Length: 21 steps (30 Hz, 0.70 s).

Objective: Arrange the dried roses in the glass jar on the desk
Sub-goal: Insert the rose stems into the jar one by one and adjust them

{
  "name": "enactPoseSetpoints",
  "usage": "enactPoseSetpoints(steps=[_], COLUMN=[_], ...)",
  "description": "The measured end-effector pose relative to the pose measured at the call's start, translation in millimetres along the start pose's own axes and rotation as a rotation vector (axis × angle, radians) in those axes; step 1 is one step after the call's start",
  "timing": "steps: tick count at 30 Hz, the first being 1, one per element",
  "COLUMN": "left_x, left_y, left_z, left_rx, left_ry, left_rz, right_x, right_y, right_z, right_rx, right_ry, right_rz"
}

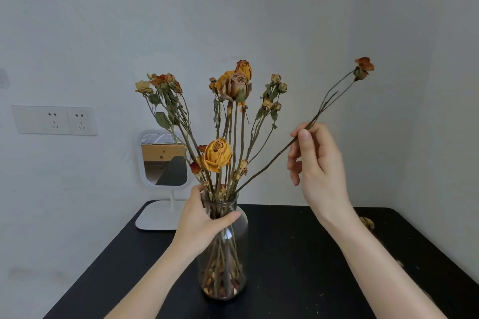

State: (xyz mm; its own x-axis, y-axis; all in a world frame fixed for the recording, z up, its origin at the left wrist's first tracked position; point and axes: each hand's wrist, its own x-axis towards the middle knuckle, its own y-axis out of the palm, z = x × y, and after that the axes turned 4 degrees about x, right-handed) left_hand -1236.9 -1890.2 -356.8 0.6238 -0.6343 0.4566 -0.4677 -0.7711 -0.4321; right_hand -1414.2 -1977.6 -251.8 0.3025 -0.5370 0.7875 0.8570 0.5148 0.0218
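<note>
The glass jar (228, 254) stands upright on the black tabletop (298, 254) toward 6 o'clock in the view, its neck gripped by the left hand (204, 220), and the dried roses (233, 90) fan up from it toward 12 o'clock. The right hand (318, 163), at 3 o'clock from the bunch, pinches one long stem (264, 166) between thumb and forefinger. This stem leans out of the jar's mouth toward 2 o'clock, ending in an orange-red bloom (364, 66).

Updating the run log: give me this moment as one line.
phase: arranging | left hand: grips glass jar neck | right hand: pinches rose stem, tilted right, lower end at jar mouth | desk: loose petals
</note>
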Motion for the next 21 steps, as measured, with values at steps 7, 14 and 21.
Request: enactPoseSetpoints(steps=[7,14,21], left_x=[4,-2,-2], left_y=[2,6,8], left_z=[4,-2,-1], left_rx=[-0.083,-0.106,-0.187], left_ry=[-0.019,0.016,0.017], left_rz=[0.116,0.03,0.029], right_x=[-1,-4,-19], right_y=[18,39,59], right_z=[1,-3,-23], right_rx=[-0.149,-0.354,-0.612], right_ry=[-0.059,-0.086,-0.033], right_rz=[0.121,0.171,0.265])
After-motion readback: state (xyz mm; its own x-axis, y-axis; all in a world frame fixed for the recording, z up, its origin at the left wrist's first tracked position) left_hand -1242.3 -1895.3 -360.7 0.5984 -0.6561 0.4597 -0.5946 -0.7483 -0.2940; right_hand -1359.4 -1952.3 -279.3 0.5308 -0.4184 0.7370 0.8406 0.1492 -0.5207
